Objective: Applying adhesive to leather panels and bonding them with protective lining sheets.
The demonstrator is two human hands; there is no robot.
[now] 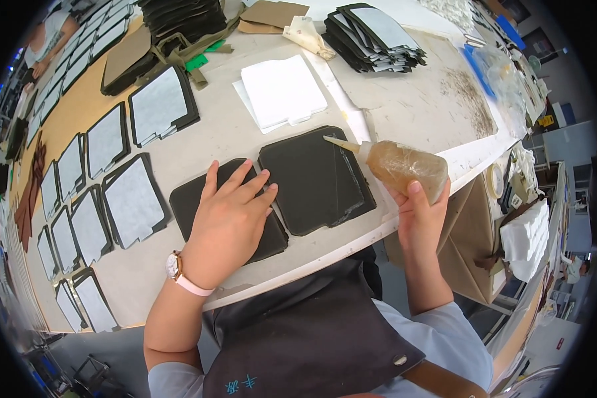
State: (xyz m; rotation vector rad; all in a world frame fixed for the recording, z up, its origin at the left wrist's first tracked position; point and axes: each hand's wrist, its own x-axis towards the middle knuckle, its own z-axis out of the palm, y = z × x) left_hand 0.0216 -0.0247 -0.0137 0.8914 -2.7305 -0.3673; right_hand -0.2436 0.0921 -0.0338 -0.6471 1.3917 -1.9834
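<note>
My right hand (421, 209) is closed round a squeeze glue bottle (404, 166), translucent and brownish, tilted with its nozzle pointing left. The nozzle tip is at the top edge of a black panel (312, 179) with rounded corners. A shiny line of glue runs down that panel's right side and along its lower right edge. My left hand (232, 212) lies spread over a second black panel (272, 242) just left of it, fingertips reaching the gap between the two. A watch with a pink strap is on my left wrist.
White sheets (282, 89) lie beyond the panels. A stack of black-edged pale pieces (375, 40) stands farther back. Rows of white-faced black pieces (136, 199) cover the left. Cardboard (471, 232) stands beyond the table's right edge. Another person's arm (53, 50) shows far left.
</note>
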